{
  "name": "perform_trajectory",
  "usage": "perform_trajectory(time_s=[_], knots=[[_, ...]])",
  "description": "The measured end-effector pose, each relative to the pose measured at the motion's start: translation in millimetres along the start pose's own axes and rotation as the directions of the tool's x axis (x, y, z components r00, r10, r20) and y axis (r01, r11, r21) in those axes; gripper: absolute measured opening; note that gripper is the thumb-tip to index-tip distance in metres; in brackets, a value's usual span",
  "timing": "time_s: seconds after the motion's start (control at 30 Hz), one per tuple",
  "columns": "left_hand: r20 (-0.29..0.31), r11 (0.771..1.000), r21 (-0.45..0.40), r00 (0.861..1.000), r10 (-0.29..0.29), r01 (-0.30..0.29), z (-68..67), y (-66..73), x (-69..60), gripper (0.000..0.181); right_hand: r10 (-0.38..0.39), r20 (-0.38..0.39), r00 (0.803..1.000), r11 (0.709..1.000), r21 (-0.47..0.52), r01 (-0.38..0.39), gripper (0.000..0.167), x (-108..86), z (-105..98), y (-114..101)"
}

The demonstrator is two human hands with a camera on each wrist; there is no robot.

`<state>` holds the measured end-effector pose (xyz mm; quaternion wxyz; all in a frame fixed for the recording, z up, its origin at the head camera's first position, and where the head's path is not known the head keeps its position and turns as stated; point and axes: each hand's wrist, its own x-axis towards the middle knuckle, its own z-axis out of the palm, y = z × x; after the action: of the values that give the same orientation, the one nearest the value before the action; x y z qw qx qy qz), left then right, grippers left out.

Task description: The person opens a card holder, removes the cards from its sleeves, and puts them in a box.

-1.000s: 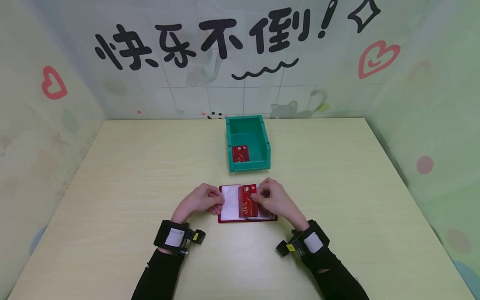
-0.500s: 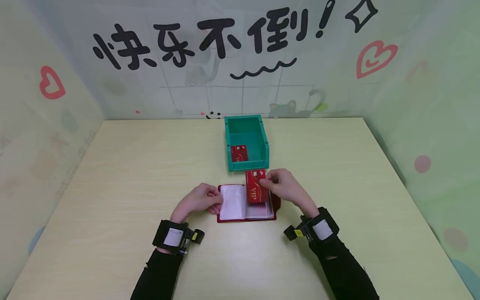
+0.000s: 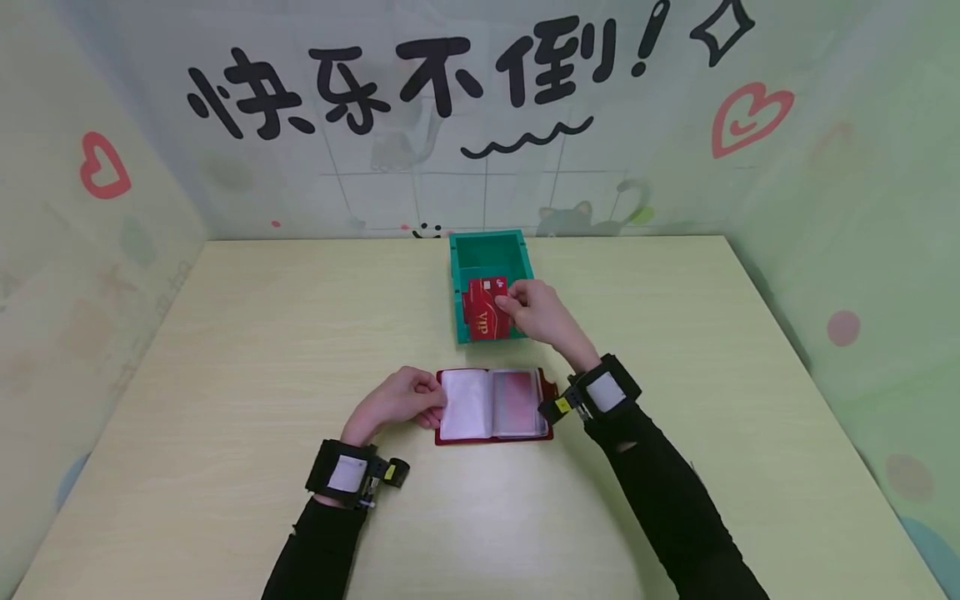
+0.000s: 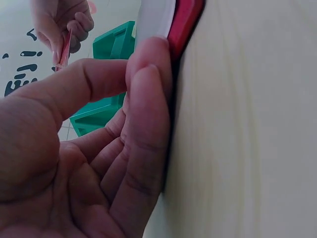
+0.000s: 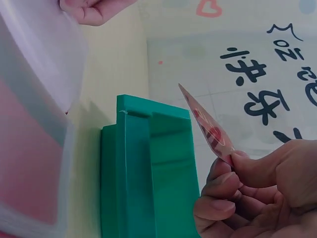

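Observation:
An open red card holder with clear plastic sleeves lies flat on the table. My left hand pinches its left edge; in the left wrist view the thumb and index finger meet at the white page and red cover. Farther forward, my right hand pinches a red VIP card by its right side, over the front part of a green bin. The right wrist view shows that card nearly edge-on, apart from the bin's wall. A reddish shape shows through the right-hand sleeve.
Another red card is in the bin, mostly hidden behind the held one. The bin stands near the table's back edge, against a printed wall. Side walls flank the table.
My right hand has lifted the red VIP card off the card holder and carried it forward to above the green bin. The left hand stays at the holder's left edge.

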<state>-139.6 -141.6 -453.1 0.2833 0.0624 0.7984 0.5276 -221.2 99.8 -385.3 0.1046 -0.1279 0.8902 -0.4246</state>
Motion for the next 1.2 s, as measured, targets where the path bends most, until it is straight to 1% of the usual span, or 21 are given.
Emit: perform_trajectory(time_s=[0.23,0.33,0.47,0.57,0.67,0.73,0.8,0.87,0.97,1.07,1.2], knots=[[-0.003,1.0,-0.012,1.0,0.002,-0.002,-0.7,1.1,-0.3,0.019,0.068,-0.042,0.997,0.997,-0.021,-0.069,0.025,26.4,7,-4],[-0.007,1.0,-0.009,1.0,-0.004,0.004,-0.7,1.9,-0.3,0.018,0.097,-0.043,0.994,0.994,-0.052,-0.099,0.026,34.7,9,-5],[-0.005,1.0,0.0,1.0,-0.006,0.006,-1.3,1.2,-0.2,0.016,0.128,-0.023,0.991,0.987,-0.094,-0.13,0.028,44.9,15,-5],[-0.001,1.0,0.003,1.0,-0.001,0.001,-1.5,0.3,0.1,0.016,0.156,-0.032,0.987,0.984,-0.081,-0.158,0.029,51.2,21,-4],[0.001,1.0,0.002,1.0,0.0,0.0,-1.0,-0.1,0.8,0.016,0.176,-0.088,0.98,0.982,-0.048,-0.181,0.031,55.6,26,-3],[-0.001,1.0,0.001,1.0,-0.008,0.008,-0.4,-0.2,1.5,0.016,0.189,-0.118,0.975,0.981,-0.027,-0.193,0.035,57.9,30,-2],[-0.002,1.0,0.002,1.0,-0.016,0.016,0.1,0.3,2.1,0.015,0.199,-0.13,0.971,0.979,-0.021,-0.203,0.043,59.7,33,-1],[-0.003,1.0,0.002,1.0,-0.018,0.018,0.0,0.6,1.8,0.015,0.212,-0.117,0.97,0.976,-0.025,-0.216,0.048,61.8,37,0],[0.002,1.0,0.003,1.0,-0.013,0.013,0.0,1.4,0.9,0.016,0.224,-0.072,0.972,0.971,-0.073,-0.229,0.051,63.9,41,3],[0.0,1.0,0.005,1.0,-0.015,0.015,0.1,2.1,0.1,0.015,0.233,-0.025,0.972,0.964,-0.125,-0.234,0.048,65.3,43,6],[-0.004,1.0,0.015,1.0,-0.019,0.019,-0.6,2.5,-0.3,0.016,0.236,0.002,0.972,0.957,-0.177,-0.232,0.042,67.6,45,8]])
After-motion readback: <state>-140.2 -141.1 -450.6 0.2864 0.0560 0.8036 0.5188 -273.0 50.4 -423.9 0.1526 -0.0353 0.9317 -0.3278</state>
